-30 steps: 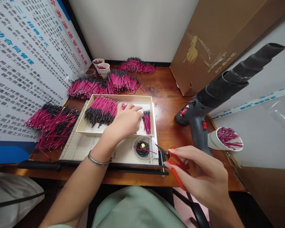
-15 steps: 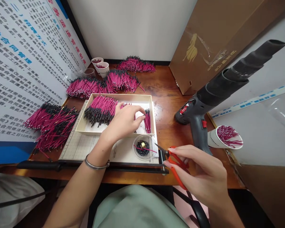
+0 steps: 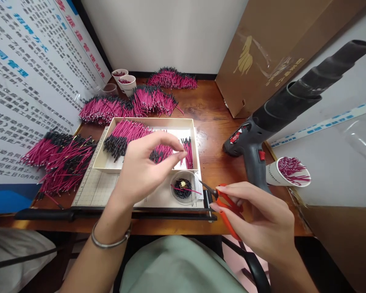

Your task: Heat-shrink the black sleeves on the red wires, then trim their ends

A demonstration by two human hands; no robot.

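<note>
Above the cream box (image 3: 97,162), my left hand (image 3: 149,162) has thumb and forefinger pinched together at the right end. What they hold, if anything, is too small to make out. Just beyond the fingertips lies a small bundle of pink wires with black ends (image 3: 188,156); a larger pile of the same wires (image 3: 131,132) fills the box's left part. My right hand (image 3: 256,215) holds orange-handled scissors (image 3: 230,203), their dark tip pointing left. Beside the tip stands a clear round cup (image 3: 198,195) of short black pieces (image 3: 181,192), with a pink wire lying across it.
A black heat gun (image 3: 253,150) stands at the right, by a paper cup (image 3: 273,173) of pink wires. More wire piles (image 3: 61,162) lie left and behind the box. A paper trimmer (image 3: 88,191) lies beneath it. A brown carton (image 3: 256,53) stands at the back right.
My left hand has lifted and drawn back a little toward me, its thumb and forefinger now meeting. My right hand keeps the scissors in nearly the same place. The view has shifted slightly.
</note>
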